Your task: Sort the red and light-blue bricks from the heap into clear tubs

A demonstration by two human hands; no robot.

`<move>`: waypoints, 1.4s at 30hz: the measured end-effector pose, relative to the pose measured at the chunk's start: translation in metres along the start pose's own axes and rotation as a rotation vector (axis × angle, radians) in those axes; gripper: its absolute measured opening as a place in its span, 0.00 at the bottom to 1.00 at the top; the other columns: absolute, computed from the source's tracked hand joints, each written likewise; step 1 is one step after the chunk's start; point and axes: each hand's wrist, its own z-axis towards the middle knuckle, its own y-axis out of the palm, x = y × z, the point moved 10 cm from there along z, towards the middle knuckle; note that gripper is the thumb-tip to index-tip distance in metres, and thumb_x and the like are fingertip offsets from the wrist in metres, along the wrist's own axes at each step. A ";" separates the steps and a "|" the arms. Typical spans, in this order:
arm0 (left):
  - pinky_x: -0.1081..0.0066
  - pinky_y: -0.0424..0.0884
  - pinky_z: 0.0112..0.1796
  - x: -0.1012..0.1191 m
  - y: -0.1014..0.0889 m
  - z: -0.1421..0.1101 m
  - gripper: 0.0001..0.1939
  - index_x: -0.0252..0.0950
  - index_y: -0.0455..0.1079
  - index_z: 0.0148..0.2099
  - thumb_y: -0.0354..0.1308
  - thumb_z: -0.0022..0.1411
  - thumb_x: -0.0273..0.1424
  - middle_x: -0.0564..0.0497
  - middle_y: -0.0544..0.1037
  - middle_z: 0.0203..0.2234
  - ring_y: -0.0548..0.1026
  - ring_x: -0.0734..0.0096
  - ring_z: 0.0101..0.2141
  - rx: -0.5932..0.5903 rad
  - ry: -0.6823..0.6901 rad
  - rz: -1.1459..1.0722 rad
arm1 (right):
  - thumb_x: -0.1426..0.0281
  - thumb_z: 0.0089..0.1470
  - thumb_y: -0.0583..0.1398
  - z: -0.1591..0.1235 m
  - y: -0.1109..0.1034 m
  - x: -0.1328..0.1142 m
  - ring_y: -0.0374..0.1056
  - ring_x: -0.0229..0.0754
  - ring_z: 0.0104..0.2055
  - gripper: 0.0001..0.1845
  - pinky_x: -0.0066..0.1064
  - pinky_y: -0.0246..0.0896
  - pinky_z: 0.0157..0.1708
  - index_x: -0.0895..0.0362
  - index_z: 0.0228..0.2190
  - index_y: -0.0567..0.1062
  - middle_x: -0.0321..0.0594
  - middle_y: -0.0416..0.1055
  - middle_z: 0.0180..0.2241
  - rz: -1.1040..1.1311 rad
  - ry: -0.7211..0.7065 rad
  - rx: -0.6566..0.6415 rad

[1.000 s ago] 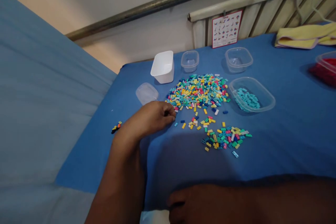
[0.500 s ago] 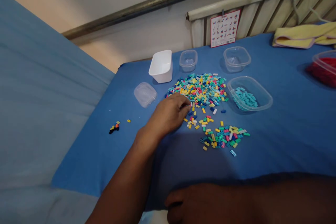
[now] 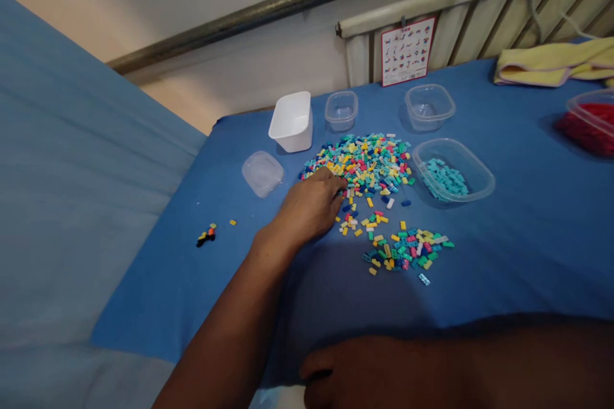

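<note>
My left hand (image 3: 314,203) rests at the near left edge of a big heap of small mixed-colour toy building bricks (image 3: 371,156). Its fingers are bent and drawn together at the bricks; their tips are hidden, so I cannot make out what they hold. My right hand (image 3: 333,370) lies at the bottom edge of the view, in shadow and partly cut off. Its fingers are curled, and nothing shows in them. A smaller pile of bricks (image 3: 407,249) lies between the two hands and to the right. To the heap's right, a clear tub (image 3: 482,185) holds turquoise bricks (image 3: 446,177).
Behind the heap stand a white tub (image 3: 292,131) and two clear tubs (image 3: 341,116) (image 3: 429,116). A clear lid (image 3: 263,174) lies left. Farther left are black, orange and yellow pieces (image 3: 206,236). A red-filled tub (image 3: 592,121) and yellow cloth (image 3: 537,67) are right.
My left hand has shifted slightly at the heap's edge, its fingers a little farther into the bricks. The whole view has slid slightly left. My right hand stays where it was.
</note>
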 end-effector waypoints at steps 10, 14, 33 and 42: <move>0.57 0.77 0.48 -0.005 0.001 -0.007 0.10 0.40 0.80 0.53 0.61 0.73 0.33 0.44 0.84 0.48 0.81 0.53 0.48 -0.043 -0.045 -0.081 | 0.71 0.62 0.71 -0.001 0.000 0.001 0.75 0.38 0.44 0.18 0.33 0.62 0.61 0.50 0.22 0.76 0.32 0.83 0.35 0.006 0.009 0.025; 0.57 0.76 0.48 -0.005 0.000 -0.010 0.08 0.40 0.80 0.51 0.62 0.73 0.31 0.45 0.84 0.47 0.81 0.55 0.47 -0.039 -0.027 -0.111 | 0.71 0.62 0.72 -0.001 0.006 0.001 0.74 0.39 0.44 0.18 0.34 0.63 0.61 0.50 0.22 0.75 0.32 0.83 0.35 0.014 0.005 0.008; 0.57 0.77 0.49 0.004 -0.001 -0.007 0.11 0.40 0.80 0.54 0.57 0.76 0.29 0.48 0.86 0.52 0.83 0.54 0.51 0.027 0.020 -0.068 | 0.72 0.61 0.71 -0.003 0.003 0.000 0.73 0.41 0.43 0.19 0.35 0.62 0.61 0.49 0.21 0.75 0.34 0.81 0.33 0.019 0.022 0.032; 0.65 0.71 0.39 -0.004 0.002 -0.008 0.11 0.38 0.80 0.51 0.59 0.71 0.28 0.50 0.85 0.40 0.79 0.65 0.37 0.023 -0.040 -0.366 | 0.73 0.63 0.69 -0.004 0.007 -0.001 0.73 0.42 0.44 0.20 0.37 0.61 0.62 0.50 0.21 0.73 0.34 0.81 0.33 0.043 -0.010 0.045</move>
